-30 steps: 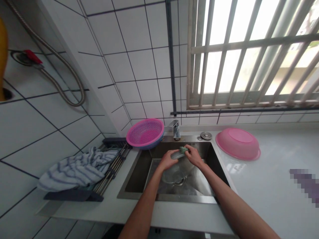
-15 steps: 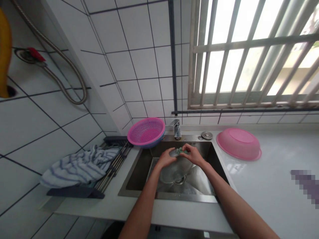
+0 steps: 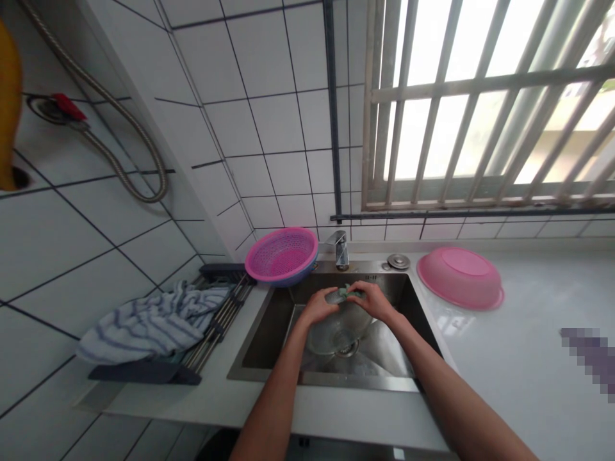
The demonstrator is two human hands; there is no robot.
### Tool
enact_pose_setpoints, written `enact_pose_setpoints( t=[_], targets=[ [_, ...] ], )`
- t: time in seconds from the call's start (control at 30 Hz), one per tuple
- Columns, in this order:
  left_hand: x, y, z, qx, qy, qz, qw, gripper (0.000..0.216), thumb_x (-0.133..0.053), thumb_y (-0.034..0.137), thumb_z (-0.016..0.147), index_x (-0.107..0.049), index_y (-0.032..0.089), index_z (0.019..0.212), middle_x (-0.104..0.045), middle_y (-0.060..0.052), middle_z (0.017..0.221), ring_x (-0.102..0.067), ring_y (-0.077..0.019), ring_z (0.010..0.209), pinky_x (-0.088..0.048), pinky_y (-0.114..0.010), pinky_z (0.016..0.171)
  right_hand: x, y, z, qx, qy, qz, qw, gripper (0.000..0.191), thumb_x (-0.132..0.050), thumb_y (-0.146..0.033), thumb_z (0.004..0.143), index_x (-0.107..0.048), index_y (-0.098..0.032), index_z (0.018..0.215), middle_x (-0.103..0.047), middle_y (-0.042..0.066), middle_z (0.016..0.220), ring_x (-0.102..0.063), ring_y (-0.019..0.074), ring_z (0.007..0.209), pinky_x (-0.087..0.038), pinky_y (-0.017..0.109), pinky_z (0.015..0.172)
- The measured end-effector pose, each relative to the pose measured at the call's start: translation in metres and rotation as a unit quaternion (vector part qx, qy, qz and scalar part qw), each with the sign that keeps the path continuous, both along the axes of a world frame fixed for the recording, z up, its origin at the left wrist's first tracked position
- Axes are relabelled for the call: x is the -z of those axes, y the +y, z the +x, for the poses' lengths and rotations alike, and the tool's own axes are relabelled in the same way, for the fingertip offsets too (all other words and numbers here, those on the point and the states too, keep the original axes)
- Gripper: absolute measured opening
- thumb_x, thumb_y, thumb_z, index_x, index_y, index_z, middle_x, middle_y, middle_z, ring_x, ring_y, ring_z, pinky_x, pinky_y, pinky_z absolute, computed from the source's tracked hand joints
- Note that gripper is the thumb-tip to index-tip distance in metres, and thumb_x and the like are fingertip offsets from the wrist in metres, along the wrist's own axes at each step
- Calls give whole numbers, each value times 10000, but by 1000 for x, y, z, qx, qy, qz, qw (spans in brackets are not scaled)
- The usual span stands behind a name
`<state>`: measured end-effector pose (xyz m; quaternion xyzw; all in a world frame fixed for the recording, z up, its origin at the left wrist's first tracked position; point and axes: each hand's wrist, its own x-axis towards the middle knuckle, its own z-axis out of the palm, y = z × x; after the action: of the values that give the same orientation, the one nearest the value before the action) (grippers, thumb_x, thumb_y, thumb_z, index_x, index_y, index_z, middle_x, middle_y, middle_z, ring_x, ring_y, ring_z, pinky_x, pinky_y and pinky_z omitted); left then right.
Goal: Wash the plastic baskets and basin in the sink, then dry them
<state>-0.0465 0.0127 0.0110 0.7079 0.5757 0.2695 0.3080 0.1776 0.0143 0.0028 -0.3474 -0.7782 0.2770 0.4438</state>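
Over the sink [image 3: 307,372], my left hand [image 3: 321,307] is closed around a small clear glass [image 3: 332,297], tilted toward the right. My right hand [image 3: 373,301] pinches a crumpled green cloth [image 3: 344,291] against the mouth of that glass; part of the cloth is hidden by the fingers. Below both hands a large see-through bowl [image 3: 327,339] rests in the sink, next to the drain [image 3: 353,350]. The chrome faucet [image 3: 341,248] stands just behind the hands, and no water stream shows.
A pink colander [image 3: 283,253] sits in a blue basin [image 3: 291,279] at the sink's back left corner. Further left, a striped towel [image 3: 158,323] covers part of a folding rack [image 3: 218,333]. An upturned pink basin [image 3: 459,278] and a metal drain plug [image 3: 398,260] lie on the right.
The green cloth has shifted slightly at the glass's mouth as my right hand's fingers move a little. My left hand keeps its hold in nearly the same place.
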Motion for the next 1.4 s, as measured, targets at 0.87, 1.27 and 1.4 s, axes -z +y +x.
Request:
enact_pose_setpoints(
  t=[0.87, 1.27, 1.4],
  targets=[
    [2, -5, 1, -9, 84, 126, 988, 341, -601, 143, 922, -768, 252, 1197, -768, -51, 1242, -692, -242, 1211, -492, -350, 1095, 6, -1, -3, 59, -39, 16, 997, 173, -686, -271, 943, -759, -239, 1097, -718, 68, 1060, -683, 219, 990, -512, 337, 900],
    [-5, -6, 8, 11, -7, 137, 990, 140, -674, 272, 905, -774, 240, 998, -798, -35, 1092, -721, -234, 1095, -492, -330, 1045, 6, 3, 3, 56, -21, 14, 998, 172, -706, -247, 926, -789, -249, 1077, -701, 67, 1051, -680, 217, 975, -523, 349, 910],
    [-6, -6, 8, 19, -7, 145, 989, 136, -684, 263, 900, -782, 238, 991, -802, -38, 1088, -728, -237, 1083, -493, -331, 1037, 9, 6, 0, 62, -16, 39, 997, 153, -740, -255, 904, -804, -244, 1042, -672, 86, 1128, -668, 226, 1051, -516, 361, 961]
  ],
)
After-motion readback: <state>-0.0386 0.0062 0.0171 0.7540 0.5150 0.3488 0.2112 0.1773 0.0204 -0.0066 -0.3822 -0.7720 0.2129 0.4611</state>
